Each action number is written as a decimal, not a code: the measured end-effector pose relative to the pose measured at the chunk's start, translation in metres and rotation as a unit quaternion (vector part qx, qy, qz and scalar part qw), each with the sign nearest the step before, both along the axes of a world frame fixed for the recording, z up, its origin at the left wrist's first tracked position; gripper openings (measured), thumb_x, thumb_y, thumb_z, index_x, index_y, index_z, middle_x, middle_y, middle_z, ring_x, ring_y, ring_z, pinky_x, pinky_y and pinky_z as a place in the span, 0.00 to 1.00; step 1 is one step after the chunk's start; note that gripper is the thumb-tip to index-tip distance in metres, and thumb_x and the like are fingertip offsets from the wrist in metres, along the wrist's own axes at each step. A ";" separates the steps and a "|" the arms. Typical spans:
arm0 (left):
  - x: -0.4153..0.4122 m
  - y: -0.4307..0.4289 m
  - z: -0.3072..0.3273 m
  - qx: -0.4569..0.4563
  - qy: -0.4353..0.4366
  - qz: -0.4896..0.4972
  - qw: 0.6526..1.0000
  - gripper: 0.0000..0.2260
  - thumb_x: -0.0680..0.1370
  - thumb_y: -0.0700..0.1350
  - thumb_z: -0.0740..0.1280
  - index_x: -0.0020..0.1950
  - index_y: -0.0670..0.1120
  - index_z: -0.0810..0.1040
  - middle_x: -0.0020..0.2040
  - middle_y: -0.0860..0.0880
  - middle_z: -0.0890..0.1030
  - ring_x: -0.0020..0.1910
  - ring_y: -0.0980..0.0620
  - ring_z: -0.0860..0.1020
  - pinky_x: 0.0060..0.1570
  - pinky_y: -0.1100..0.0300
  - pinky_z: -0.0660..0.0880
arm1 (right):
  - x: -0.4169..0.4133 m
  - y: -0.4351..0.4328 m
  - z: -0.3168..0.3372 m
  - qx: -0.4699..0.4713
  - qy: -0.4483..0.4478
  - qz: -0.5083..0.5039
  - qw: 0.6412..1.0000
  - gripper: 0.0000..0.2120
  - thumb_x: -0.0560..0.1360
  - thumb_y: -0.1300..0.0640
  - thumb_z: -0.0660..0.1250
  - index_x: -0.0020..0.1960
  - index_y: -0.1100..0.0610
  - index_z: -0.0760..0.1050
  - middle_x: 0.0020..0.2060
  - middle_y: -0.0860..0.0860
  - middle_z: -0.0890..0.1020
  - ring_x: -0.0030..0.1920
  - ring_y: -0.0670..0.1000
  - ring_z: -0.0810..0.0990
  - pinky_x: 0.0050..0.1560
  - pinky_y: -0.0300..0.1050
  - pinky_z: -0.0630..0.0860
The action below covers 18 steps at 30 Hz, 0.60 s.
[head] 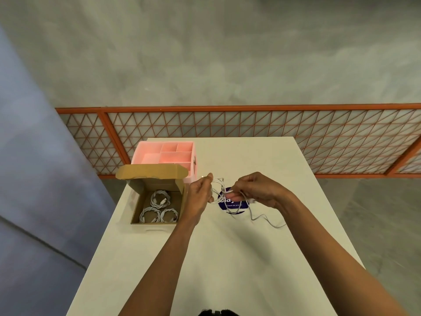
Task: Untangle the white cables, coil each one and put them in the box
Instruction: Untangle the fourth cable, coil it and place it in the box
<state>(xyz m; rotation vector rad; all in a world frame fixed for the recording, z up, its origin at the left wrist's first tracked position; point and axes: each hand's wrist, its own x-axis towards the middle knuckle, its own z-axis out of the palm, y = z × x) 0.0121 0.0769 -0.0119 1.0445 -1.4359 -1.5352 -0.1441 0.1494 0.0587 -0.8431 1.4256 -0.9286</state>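
Observation:
An open cardboard box (136,202) stands on the left of the white table (205,258), with three coiled white cables (160,199) lying inside. Just right of the box, above a round blue sticker (237,205), both hands hold one more white cable (217,187). My left hand (200,195) pinches the cable near its plug end. My right hand (255,190) grips loops of the same cable. A loose tail of that cable (266,218) trails over the table to the right.
A pink plastic organiser (145,153) with several compartments stands behind the box, at the table's far left corner. An orange metal mesh fence (250,128) runs beyond the table's far edge. The table's right edge drops to a grey floor.

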 end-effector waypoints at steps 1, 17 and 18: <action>-0.001 0.000 0.000 0.001 0.002 0.005 1.000 0.18 0.82 0.47 0.59 0.32 0.48 0.65 0.25 0.54 0.60 0.26 0.55 0.59 0.29 0.62 0.65 | 0.002 0.000 -0.001 0.005 0.003 -0.003 1.000 0.12 0.75 0.71 0.63 0.33 0.64 0.74 0.31 0.56 0.83 0.36 0.48 0.85 0.33 0.34 0.77; -0.004 0.013 0.003 -0.001 0.000 0.013 1.000 0.22 0.81 0.50 0.62 0.25 0.53 0.65 0.23 0.54 0.61 0.23 0.58 0.62 0.30 0.63 0.65 | 0.037 0.004 -0.021 -0.078 0.332 -0.110 0.934 0.08 0.75 0.61 0.67 0.45 0.64 0.83 0.40 0.55 0.84 0.40 0.48 0.77 0.31 0.25 0.67; -0.004 0.013 0.003 -0.006 -0.002 0.012 1.000 0.20 0.80 0.50 0.63 0.28 0.52 0.68 0.24 0.52 0.61 0.24 0.57 0.62 0.30 0.64 0.66 | 0.040 0.006 -0.022 -0.087 0.337 -0.112 0.931 0.08 0.75 0.61 0.66 0.45 0.64 0.83 0.40 0.56 0.85 0.39 0.50 0.78 0.30 0.26 0.67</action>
